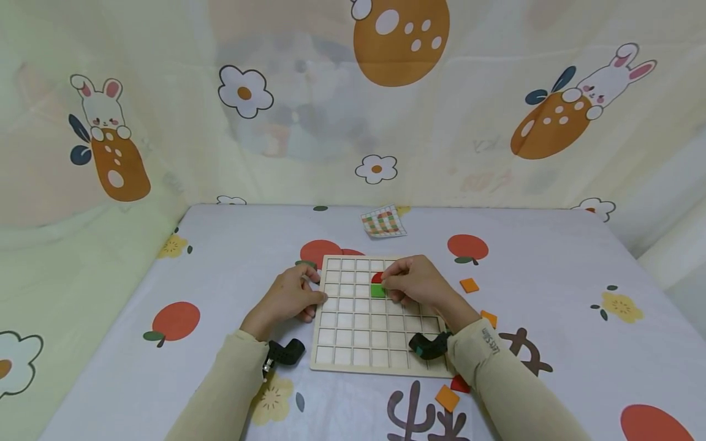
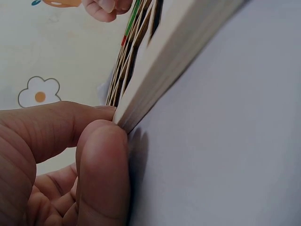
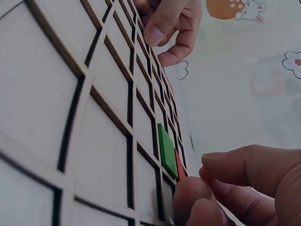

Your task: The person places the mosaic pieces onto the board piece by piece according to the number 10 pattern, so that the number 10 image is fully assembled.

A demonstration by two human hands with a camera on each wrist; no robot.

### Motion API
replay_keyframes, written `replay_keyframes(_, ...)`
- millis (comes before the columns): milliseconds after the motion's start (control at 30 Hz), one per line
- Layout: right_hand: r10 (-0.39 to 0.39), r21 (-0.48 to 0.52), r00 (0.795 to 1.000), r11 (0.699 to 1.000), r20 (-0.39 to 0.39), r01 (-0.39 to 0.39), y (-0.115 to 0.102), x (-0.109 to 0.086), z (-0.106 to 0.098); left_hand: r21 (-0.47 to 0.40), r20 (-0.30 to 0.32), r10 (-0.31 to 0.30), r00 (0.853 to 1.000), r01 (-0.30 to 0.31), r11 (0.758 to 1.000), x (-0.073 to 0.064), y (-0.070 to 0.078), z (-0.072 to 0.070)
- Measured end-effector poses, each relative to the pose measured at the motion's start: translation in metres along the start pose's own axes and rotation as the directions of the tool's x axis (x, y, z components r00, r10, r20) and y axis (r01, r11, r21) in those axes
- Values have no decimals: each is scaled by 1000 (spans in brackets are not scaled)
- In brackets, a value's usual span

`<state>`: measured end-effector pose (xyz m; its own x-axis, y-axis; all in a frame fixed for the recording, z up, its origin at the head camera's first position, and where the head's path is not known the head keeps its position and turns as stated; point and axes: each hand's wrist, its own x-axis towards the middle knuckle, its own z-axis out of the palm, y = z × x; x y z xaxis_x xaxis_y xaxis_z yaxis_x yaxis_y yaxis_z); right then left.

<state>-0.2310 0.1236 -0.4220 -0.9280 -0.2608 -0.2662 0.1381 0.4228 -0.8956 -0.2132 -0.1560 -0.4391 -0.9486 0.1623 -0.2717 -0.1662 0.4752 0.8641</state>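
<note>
A wooden grid board (image 1: pixel 344 338) lies on the table. My left hand (image 1: pixel 287 295) holds its left edge, with thumb and index finger (image 2: pixel 61 125) at the rim in the left wrist view. A green square tile (image 1: pixel 377 291) sits in a cell. In the cell just beyond it lies a red tile (image 1: pixel 377 278) with a curved edge, partly covered by my right hand (image 1: pixel 419 285). The right thumb (image 3: pixel 193 195) and index finger are bent close together beside the red tile; whether anything is between them is hidden.
Orange square tiles (image 1: pixel 469 285) lie right of the board, and another orange tile (image 1: pixel 447 398) is near its front right corner. Beside that, a red piece (image 1: pixel 460 384) shows partly under the right sleeve. A small checked card (image 1: pixel 383 222) lies behind the board.
</note>
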Motion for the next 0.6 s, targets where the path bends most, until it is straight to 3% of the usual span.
replay_keyframes(167,-20,31,999,999,-26,21,6,-4,-12,8,-6,4,1000,-4,1000,1,0,1)
replay_keyframes(300,0,13,997,1000,-82,1,10,-16,-34,9,-9,9,1000,-9,1000,1,0,1)
replay_keyframes(467,31,-92,982,994,-187,-49,25,-36,-71,11,-12,7,1000,-7,1000,0,0,1)
replay_keyframes(600,71,-210,952,968,-297,-138,42,-46,-93,-1,-12,9,1000,-9,1000,0,0,1)
